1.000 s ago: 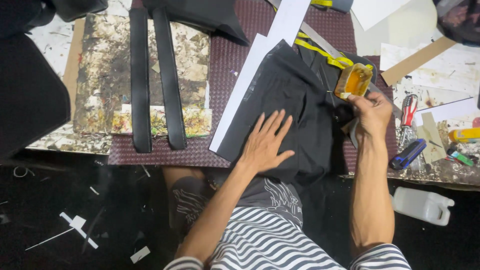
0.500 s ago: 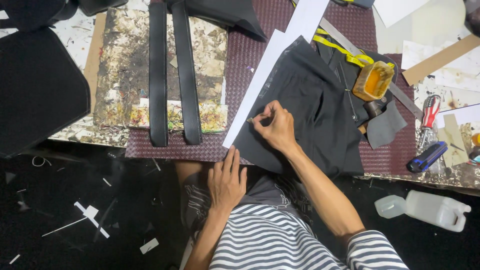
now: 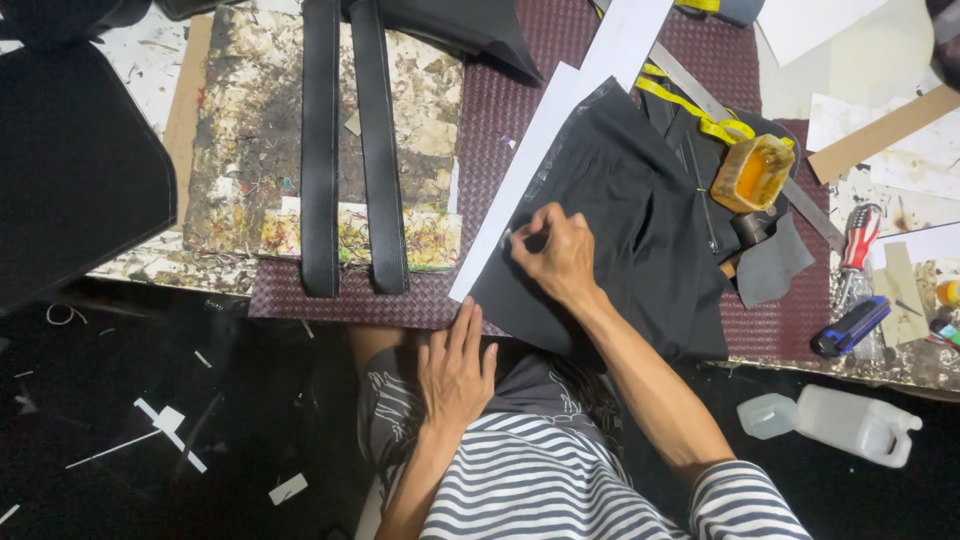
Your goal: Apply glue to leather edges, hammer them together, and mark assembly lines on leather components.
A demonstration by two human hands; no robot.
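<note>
Pinching something small, maybe a marker, the right hand (image 3: 560,255) sat on the black panel (image 3: 620,230) by the white paper strip (image 3: 560,130). Left hand (image 3: 455,370) lay flat and empty on the lap. Looked mid-marking; two black straps (image 3: 350,150) untouched.

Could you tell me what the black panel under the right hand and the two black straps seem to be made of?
The black panel looks like matte leather or synthetic sheet, lying limp. The two black straps look like smooth leather with stitched edges; real or imitation is unclear.
</note>
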